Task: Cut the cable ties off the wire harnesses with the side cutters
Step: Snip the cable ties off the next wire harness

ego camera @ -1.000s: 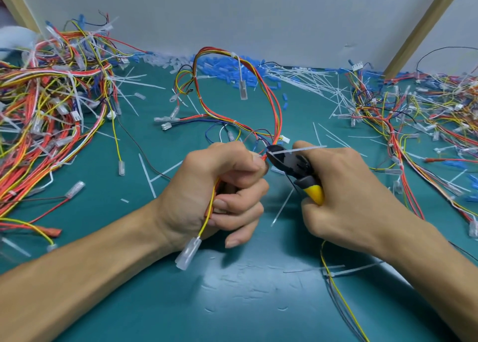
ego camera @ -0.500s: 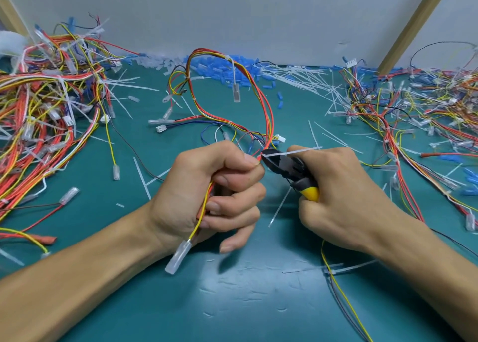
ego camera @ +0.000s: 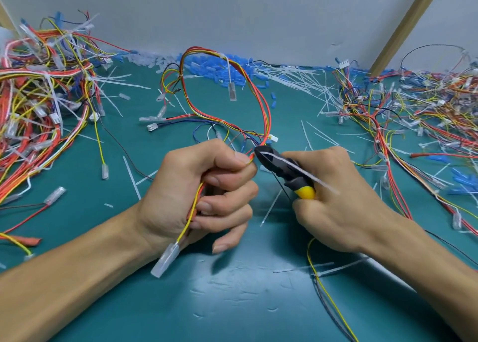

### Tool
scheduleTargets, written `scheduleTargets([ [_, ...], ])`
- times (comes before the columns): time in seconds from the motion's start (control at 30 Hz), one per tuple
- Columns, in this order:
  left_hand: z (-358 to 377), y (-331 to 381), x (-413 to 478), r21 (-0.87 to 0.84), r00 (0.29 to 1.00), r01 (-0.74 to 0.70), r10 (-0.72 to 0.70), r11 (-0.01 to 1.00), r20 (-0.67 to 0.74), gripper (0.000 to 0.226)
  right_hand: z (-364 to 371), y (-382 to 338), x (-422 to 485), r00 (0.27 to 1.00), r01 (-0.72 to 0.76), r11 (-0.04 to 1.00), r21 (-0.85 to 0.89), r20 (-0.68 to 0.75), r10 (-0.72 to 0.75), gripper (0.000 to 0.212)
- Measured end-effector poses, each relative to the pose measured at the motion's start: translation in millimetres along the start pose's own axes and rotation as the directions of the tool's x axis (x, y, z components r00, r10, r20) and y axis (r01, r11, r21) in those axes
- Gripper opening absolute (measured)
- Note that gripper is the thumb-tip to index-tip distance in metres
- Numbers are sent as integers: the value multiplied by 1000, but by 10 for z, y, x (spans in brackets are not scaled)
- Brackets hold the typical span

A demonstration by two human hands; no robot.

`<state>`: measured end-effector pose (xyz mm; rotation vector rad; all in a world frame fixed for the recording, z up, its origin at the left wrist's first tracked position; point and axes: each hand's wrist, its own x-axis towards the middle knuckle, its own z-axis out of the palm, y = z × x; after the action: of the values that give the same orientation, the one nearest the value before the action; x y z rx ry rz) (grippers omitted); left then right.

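Mat (ego camera: 232, 303): left pile (ego camera: 38, 104) and right pile (ego camera: 413, 114) of harnesses well outside both hands. Harness (ego camera: 261, 101) loops up beyond knuckles. Left hand (ego camera: 191, 194) fingers curled tight round its wires. Right hand (ego camera: 344, 207) fingers clamped on cutters (ego camera: 282, 168), tip just beside left index fingertip. Blurred tie (ego camera: 305, 172) lies across cutters.

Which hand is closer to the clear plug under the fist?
Left. The plug hangs below the left hand, which grips its wire; the right hand sits farther right, holding cutters.
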<state>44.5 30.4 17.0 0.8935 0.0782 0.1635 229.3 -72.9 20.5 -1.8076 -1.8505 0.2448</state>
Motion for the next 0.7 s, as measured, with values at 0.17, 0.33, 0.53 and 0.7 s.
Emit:
scheduleTargets([
  [0.17, 37, -15, 6, 69, 996, -60, 65, 996, -69, 33, 45, -62, -10, 1000, 9, 994, 109, -11, -8, 28],
  [0.33, 41, 1, 3, 124, 986, -116, 129, 985, -104, 40, -3, -15, 60, 993, -59, 966, 252, -81, 82, 18],
  [0.53, 50, -40, 35, 198, 980, -120, 147, 973, -131, 48, -156, 24, 86, 950, -133, 901, 412, -205, 234, 16],
  [0.7, 20, -57, 24, 207, 981, -137, 162, 969, -109, 41, -182, -3, 110, 952, -159, 781, 604, -117, 284, 23],
])
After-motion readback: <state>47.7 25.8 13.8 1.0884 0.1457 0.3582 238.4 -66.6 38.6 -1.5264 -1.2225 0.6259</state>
